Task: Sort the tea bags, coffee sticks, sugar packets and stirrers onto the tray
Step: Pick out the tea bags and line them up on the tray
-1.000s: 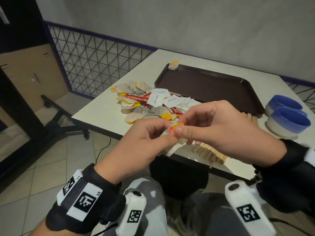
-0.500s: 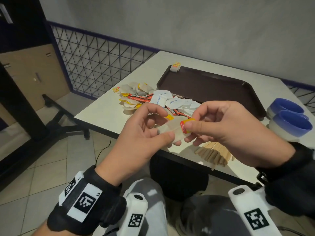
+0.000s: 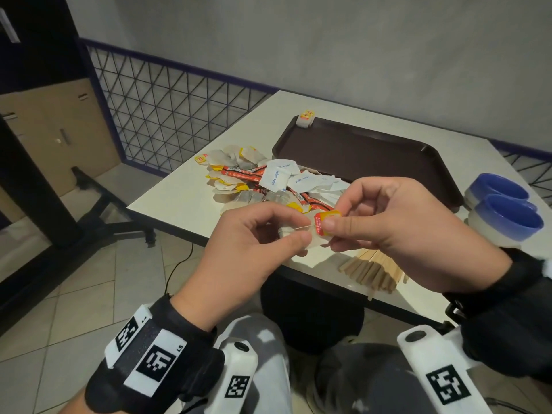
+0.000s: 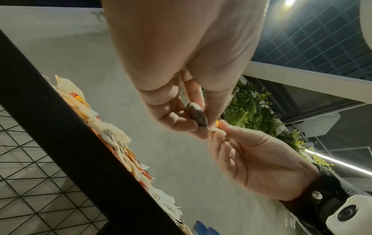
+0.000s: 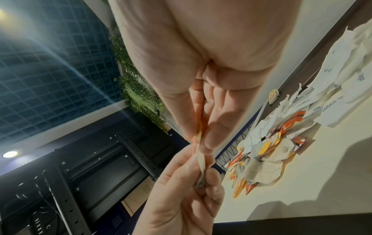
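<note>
Barely begun. One tea bag [image 3: 306, 119] set on tray [image 3: 373, 156] far left corner. Left hand [image 3: 248, 252] pinching another bag [image 3: 316, 239], right hand [image 3: 397, 225] pinching its tag [image 3: 325, 221], above table [image 3: 185, 201] near edge. Mixed pile [image 3: 268, 186] and stirrers [image 3: 373, 270] unsorted on table.

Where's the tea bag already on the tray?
Head view: tea bag sits at the tray's far left corner, beyond the pile.

The tray [image 3: 367, 153] lies bare but for one tea bag [image 3: 306, 118]; the mixed pile [image 3: 268, 183] fronts it.
</note>
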Demonstrator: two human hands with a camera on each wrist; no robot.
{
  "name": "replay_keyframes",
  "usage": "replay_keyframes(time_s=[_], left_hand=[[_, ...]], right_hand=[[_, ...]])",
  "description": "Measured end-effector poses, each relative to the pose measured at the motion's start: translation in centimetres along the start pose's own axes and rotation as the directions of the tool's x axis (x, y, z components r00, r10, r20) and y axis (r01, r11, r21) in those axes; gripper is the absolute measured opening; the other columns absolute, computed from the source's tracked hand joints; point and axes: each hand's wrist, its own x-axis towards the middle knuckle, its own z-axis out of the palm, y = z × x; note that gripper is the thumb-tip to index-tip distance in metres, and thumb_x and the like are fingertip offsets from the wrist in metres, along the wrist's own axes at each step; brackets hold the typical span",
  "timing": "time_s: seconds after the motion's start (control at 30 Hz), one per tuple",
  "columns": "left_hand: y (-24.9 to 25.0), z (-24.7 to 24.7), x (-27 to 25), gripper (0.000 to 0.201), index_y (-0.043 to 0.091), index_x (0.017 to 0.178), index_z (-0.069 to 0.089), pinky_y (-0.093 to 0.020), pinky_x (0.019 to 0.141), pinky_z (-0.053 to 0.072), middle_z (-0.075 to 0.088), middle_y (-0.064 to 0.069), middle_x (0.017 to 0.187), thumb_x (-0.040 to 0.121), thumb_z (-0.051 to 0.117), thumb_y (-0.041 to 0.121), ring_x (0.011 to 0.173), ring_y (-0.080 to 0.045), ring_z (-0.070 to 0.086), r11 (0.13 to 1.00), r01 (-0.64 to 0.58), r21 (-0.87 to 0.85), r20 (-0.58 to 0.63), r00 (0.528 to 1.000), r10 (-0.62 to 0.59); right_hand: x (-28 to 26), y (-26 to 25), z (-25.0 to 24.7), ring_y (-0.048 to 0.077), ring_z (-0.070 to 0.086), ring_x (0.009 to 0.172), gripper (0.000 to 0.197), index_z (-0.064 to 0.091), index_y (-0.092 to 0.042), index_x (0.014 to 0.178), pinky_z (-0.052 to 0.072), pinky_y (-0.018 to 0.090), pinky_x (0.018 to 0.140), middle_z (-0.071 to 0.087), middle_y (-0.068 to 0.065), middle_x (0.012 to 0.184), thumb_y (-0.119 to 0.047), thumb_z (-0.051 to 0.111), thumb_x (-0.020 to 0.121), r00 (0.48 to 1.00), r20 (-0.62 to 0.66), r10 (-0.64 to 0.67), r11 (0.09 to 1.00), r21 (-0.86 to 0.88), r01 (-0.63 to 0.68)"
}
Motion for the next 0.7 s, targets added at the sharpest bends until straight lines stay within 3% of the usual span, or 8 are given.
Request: replay_keyframes(time_s=[0.1, 0.17, 0.27, 0.37, 0.53, 0.7], left_hand=[[0.04, 0.28, 0.16, 0.01, 0.02, 0.088, 0.081, -0.056, 0.076, 0.059, 0.075, -0.01, 0.083, 0.08, 0.085, 0.014, 0.073, -0.032, 0.073, 1.0, -0.012, 0.005, -0.017, 1.0, 0.012], [0.04, 0.36, 0.19, 0.008, 0.022, 0.088, 0.081, -0.058, 0.075, 0.058, 0.076, -0.007, 0.084, 0.082, 0.084, 0.018, 0.076, -0.034, 0.072, 1.0, -0.025, 0.015, -0.003, 1.0, 0.025], [0.13, 0.39, 0.19, 0.006, 0.022, 0.087, 0.081, -0.045, 0.07, 0.06, 0.076, -0.004, 0.082, 0.081, 0.081, 0.024, 0.073, -0.024, 0.073, 1.0, -0.028, -0.012, 0.004, 1.0, 0.028], [0.17, 0.37, 0.15, 0.006, 0.02, 0.086, 0.081, -0.03, 0.07, 0.057, 0.075, -0.002, 0.08, 0.081, 0.079, 0.023, 0.073, -0.017, 0.071, 0.999, -0.042, -0.022, 0.012, 0.999, 0.042], [0.08, 0.31, 0.14, 0.008, 0.014, 0.089, 0.08, -0.029, 0.072, 0.057, 0.075, -0.005, 0.085, 0.084, 0.077, 0.019, 0.076, -0.018, 0.071, 0.997, -0.069, -0.017, 0.029, 0.997, 0.07], [-0.41, 0.38, -0.11, 0.004, 0.016, 0.09, 0.078, -0.028, 0.072, 0.054, 0.075, -0.003, 0.085, 0.087, 0.077, 0.018, 0.076, -0.016, 0.069, 0.997, -0.073, -0.012, 0.048, 0.996, 0.073]], right_hand=[[0.07, -0.09, 0.09, 0.028, 0.071, 0.063, 0.036, 0.064, 0.007, 0.088, 0.061, 0.031, 0.062, 0.068, 0.034, 0.08, -0.008, 0.084, 0.062, 0.999, -0.032, -0.04, 0.999, -0.034, 0.039], [0.16, -0.15, 0.07, 0.027, 0.07, 0.063, 0.037, 0.065, 0.004, 0.089, 0.059, 0.03, 0.061, 0.068, 0.03, 0.077, -0.009, 0.085, 0.061, 0.997, -0.041, -0.064, 0.996, -0.059, 0.061], [0.31, -0.18, -0.07, 0.027, 0.068, 0.065, 0.037, 0.065, 0.005, 0.095, 0.06, 0.033, 0.062, 0.069, 0.015, 0.07, -0.005, 0.086, 0.065, 0.995, -0.046, -0.093, 0.992, -0.088, 0.088], [0.35, -0.19, -0.08, 0.028, 0.069, 0.065, 0.032, 0.066, 0.003, 0.095, 0.06, 0.038, 0.065, 0.071, 0.013, 0.07, 0.002, 0.086, 0.07, 0.993, -0.045, -0.112, 0.988, -0.116, 0.106], [0.34, -0.27, -0.07, 0.032, 0.07, 0.064, 0.029, 0.066, -0.001, 0.095, 0.059, 0.04, 0.066, 0.074, 0.014, 0.073, 0.002, 0.085, 0.073, 0.988, -0.047, -0.148, 0.967, -0.219, 0.134], [0.52, -0.32, -0.01, 0.031, 0.073, 0.07, 0.026, 0.067, -0.01, 0.094, 0.059, 0.052, 0.07, 0.073, 0.011, 0.076, -0.001, 0.085, 0.077, 0.983, 0.015, -0.182, 0.914, -0.366, 0.175]])
